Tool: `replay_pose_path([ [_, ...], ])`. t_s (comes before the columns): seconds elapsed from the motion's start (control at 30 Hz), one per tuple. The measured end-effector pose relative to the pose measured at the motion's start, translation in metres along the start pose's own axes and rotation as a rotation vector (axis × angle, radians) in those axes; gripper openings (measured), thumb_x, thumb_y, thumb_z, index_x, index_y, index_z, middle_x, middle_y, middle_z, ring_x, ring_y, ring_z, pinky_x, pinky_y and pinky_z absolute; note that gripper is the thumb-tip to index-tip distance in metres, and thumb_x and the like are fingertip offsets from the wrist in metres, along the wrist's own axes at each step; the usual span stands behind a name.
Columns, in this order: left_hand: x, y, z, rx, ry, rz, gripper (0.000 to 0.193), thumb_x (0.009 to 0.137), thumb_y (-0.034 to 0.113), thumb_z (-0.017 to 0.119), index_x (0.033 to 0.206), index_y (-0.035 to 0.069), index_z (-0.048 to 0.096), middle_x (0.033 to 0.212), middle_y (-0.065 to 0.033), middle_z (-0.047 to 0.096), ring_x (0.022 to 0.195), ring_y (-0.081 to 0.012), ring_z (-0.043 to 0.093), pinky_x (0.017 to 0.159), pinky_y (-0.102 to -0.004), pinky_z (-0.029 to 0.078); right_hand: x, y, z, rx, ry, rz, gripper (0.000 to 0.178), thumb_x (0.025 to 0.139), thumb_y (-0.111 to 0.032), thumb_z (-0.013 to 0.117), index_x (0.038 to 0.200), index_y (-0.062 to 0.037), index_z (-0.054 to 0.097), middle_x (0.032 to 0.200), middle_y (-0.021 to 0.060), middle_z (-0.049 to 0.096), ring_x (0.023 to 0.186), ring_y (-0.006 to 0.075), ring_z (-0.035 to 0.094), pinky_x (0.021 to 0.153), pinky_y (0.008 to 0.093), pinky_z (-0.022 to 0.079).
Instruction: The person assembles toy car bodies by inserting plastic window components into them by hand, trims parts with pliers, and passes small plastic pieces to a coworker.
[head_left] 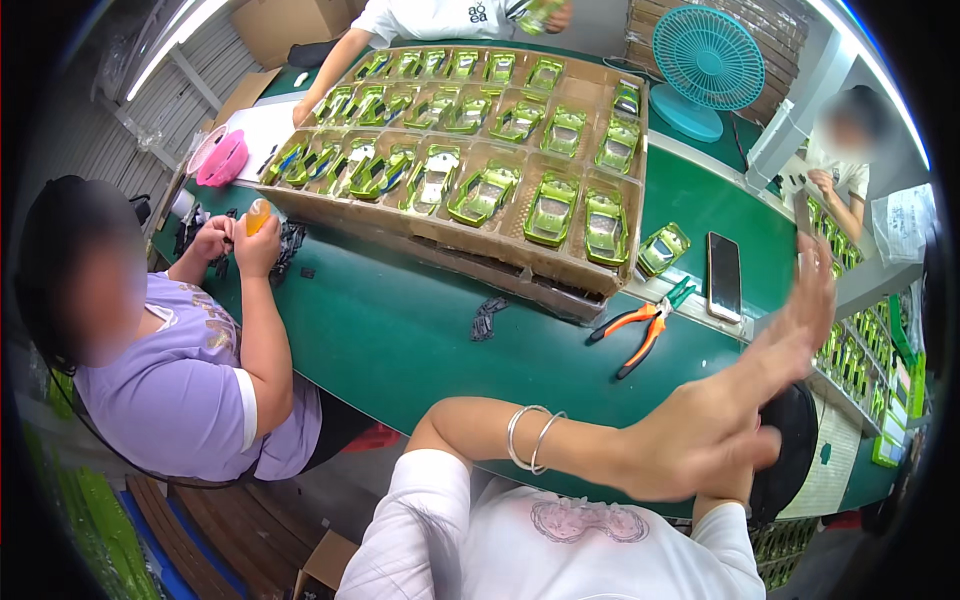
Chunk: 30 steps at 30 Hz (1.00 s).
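Note:
My left hand [745, 400] is raised over the right end of the green table [400, 330], blurred, fingers spread and holding nothing. Two silver bangles [530, 438] sit on that forearm. My right hand [742, 478] is pressed under the left one and mostly hidden; only its wrist and forearm show. Nearest on the table lie orange-handled pliers [640, 335], a green-handled tool [681, 292], a dark phone [723, 275] and a loose green toy car shell [662, 248]. A black round object [795, 450] sits just behind my hands.
A wide cardboard tray [520, 272] holds several green toy car shells. A small black part [487, 318] lies before it. A person in lilac [190, 380] works with small parts at the left; others sit at the back and right. A teal fan [705, 65] stands behind.

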<state>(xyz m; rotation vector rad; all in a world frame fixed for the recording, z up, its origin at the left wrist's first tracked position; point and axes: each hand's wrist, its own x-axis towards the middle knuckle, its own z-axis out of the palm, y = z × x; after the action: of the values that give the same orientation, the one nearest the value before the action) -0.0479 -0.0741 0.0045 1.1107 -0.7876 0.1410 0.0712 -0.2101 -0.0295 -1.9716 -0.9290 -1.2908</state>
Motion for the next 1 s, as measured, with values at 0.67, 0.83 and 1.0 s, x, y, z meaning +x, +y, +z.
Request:
replay_pose_path([
  [0.67, 0.006, 0.041, -0.018, 0.203, -0.608, -0.059, 0.039, 0.101, 0.023, 0.060, 0.132, -0.002, 0.060, 0.128, -0.0239, 0.062, 0.115, -0.0391, 0.064, 0.088, -0.0470, 0.054, 0.001, 0.035, 0.026, 0.558, -0.094, 0.617, 0.043, 0.100, -0.001, 0.052, 0.143, 0.0021, 0.052, 0.144, 0.0168, 0.056, 0.133, 0.0221, 0.055, 0.113, 0.0358, 0.040],
  [0.83, -0.006, 0.019, -0.026, 0.395, -0.148, 0.220, 0.046, 0.075, -0.012, 0.063, 0.119, -0.002, 0.069, 0.119, -0.0144, 0.070, 0.092, -0.0313, 0.070, 0.076, -0.0385, 0.058, -0.012, -0.015, 0.006, 0.650, -0.344, 0.531, 0.019, 0.095, 0.002, 0.060, 0.112, -0.0006, 0.067, 0.094, 0.0078, 0.066, 0.080, 0.0151, 0.064, 0.073, 0.0288, 0.050],
  [1.0, -0.022, 0.027, -0.050, 0.680, -0.321, -0.041, 0.016, 0.085, 0.001, 0.076, 0.100, -0.001, 0.071, 0.093, -0.0122, 0.071, 0.075, -0.0272, 0.067, 0.062, -0.0344, 0.053, -0.109, -0.004, -0.022, 0.542, -0.556, 0.329, 0.043, 0.093, -0.014, 0.072, 0.060, -0.0043, 0.045, 0.057, 0.0116, 0.041, 0.049, 0.0308, 0.037, 0.052, 0.0435, 0.028],
])
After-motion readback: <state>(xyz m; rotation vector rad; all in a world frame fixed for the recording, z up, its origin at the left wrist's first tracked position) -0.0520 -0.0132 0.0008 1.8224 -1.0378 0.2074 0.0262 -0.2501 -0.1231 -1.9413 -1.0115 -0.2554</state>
